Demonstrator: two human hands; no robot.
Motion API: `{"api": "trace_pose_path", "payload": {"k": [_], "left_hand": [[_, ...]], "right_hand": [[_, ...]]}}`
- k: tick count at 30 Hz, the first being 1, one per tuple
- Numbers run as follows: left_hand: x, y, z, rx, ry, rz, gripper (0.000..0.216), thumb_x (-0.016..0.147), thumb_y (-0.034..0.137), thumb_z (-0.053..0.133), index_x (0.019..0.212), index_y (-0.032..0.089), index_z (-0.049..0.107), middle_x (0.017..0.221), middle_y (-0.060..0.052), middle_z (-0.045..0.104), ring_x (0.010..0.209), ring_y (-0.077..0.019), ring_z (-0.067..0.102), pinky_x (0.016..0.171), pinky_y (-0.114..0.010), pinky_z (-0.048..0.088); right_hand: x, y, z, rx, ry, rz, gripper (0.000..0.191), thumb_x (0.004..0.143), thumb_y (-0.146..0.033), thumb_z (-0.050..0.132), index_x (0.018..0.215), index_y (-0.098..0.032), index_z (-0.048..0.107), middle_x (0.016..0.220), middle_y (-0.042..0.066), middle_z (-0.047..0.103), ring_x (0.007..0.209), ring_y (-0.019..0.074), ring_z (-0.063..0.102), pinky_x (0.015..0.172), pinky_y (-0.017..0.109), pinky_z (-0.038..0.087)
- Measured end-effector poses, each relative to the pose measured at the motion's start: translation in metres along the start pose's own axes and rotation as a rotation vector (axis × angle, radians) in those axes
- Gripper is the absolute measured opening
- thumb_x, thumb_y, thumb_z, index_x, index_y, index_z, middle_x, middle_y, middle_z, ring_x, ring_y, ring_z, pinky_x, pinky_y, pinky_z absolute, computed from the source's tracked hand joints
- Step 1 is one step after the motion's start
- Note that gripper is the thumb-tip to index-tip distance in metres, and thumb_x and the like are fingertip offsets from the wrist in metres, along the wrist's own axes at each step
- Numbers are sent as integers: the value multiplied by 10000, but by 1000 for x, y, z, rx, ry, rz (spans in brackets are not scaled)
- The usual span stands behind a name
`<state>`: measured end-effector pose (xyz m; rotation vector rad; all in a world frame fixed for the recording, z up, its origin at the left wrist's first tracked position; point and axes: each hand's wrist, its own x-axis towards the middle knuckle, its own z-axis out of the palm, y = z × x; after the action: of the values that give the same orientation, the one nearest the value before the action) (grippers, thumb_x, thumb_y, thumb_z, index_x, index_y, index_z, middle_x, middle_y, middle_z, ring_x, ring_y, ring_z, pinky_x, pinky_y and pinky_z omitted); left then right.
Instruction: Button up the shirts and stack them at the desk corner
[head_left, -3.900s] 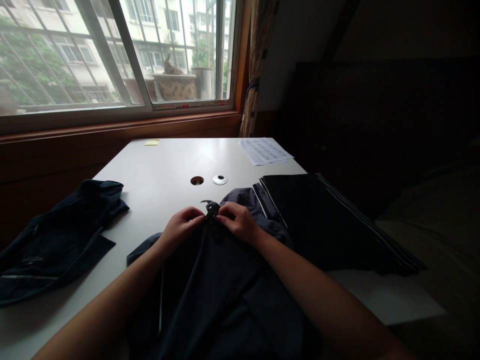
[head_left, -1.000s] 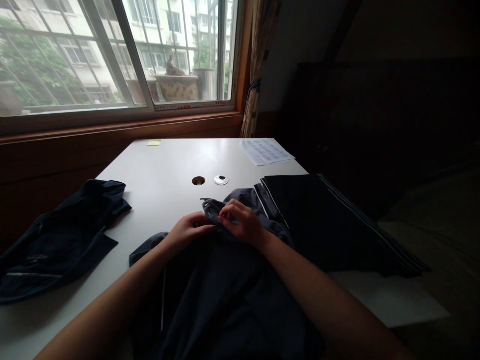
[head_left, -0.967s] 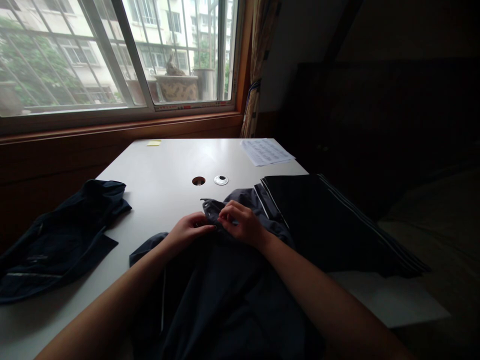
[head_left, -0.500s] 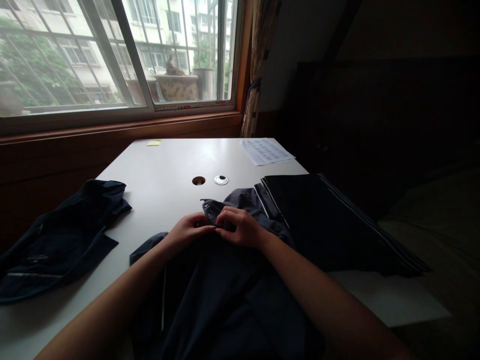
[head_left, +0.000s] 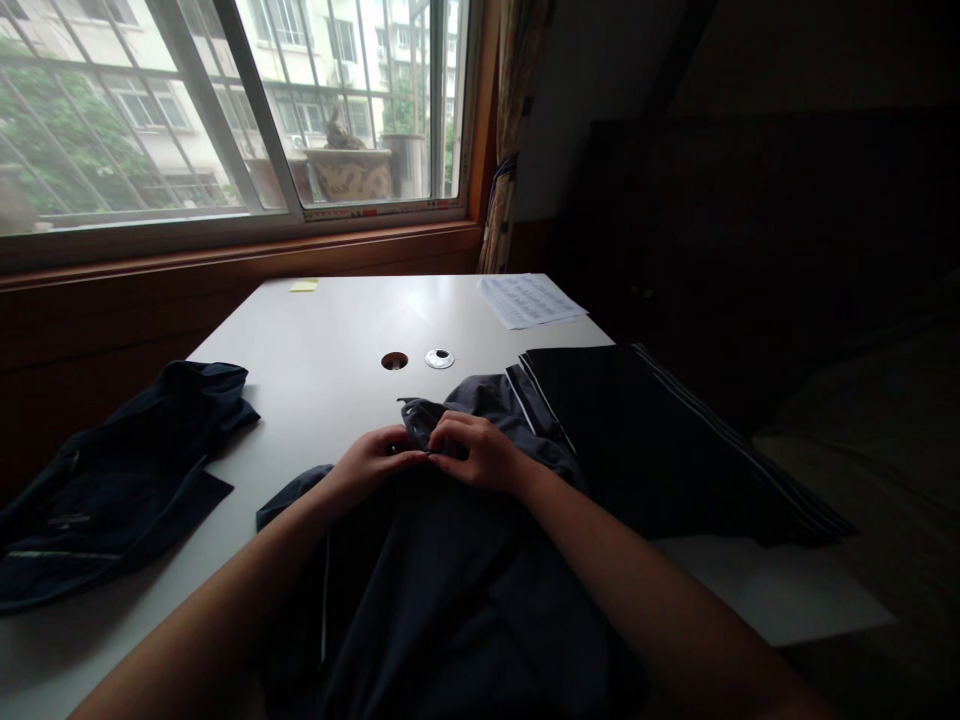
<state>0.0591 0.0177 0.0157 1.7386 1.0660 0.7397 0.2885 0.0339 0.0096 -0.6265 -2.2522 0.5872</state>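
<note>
A dark navy garment (head_left: 442, 590) lies spread in front of me on the white table (head_left: 337, 330). My left hand (head_left: 367, 465) and my right hand (head_left: 480, 452) meet at its far edge, fingers pinched together on a small bunched part of the cloth (head_left: 421, 425). What the fingertips grip there is too dark to make out beyond fabric.
A crumpled navy garment (head_left: 112, 480) lies at the left. A folded dark garment with white stripes (head_left: 660, 440) lies at the right, over the table's edge. Papers (head_left: 529, 298), a yellow note (head_left: 304, 286), a cable hole (head_left: 394, 360) and its cap (head_left: 439, 358) sit farther back. A window is behind.
My right hand's fingers have curled down and closed on the bunched cloth, drawing nearer my left hand. Earlier a raised strip of cloth stood between both hands; it now lies lower.
</note>
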Motion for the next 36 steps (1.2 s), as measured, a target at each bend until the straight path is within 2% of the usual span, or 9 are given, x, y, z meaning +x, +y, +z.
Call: {"api": "trace_pose_path", "payload": {"k": [6, 16, 28, 36], "left_hand": [[0, -1, 0, -36, -37, -7, 390, 845, 466, 681, 1063, 145, 720, 1019, -74, 743, 984, -273, 662, 886, -358, 514], [0, -1, -1, -75, -18, -43, 362, 812, 454, 709, 1011, 153, 739, 978, -63, 757, 951, -265, 677, 893, -366, 518], [0, -2, -1, -97, -37, -35, 383, 832, 446, 691, 1076, 153, 724, 1044, -78, 747, 1014, -280, 660, 953, -405, 502], [-2, 0, 1, -114, -29, -42, 370, 838, 443, 692, 1061, 149, 724, 1034, -80, 743, 975, -263, 665, 907, -379, 516]], "right_hand": [[0, 1, 2, 37, 9, 9, 88, 854, -167, 678, 923, -204, 637, 871, 17, 591, 695, 128, 551, 632, 254, 484], [2, 3, 0, 34, 48, 23, 42, 871, -209, 697, 901, -197, 670, 877, 29, 628, 725, 139, 585, 686, 278, 510], [1, 4, -1, 9, 39, 28, 65, 876, -193, 691, 938, -200, 674, 888, 28, 640, 738, 143, 598, 708, 281, 515], [1, 4, 0, -7, 4, 43, 53, 873, -183, 681, 920, -198, 661, 878, 23, 623, 764, 152, 600, 728, 283, 504]]}}
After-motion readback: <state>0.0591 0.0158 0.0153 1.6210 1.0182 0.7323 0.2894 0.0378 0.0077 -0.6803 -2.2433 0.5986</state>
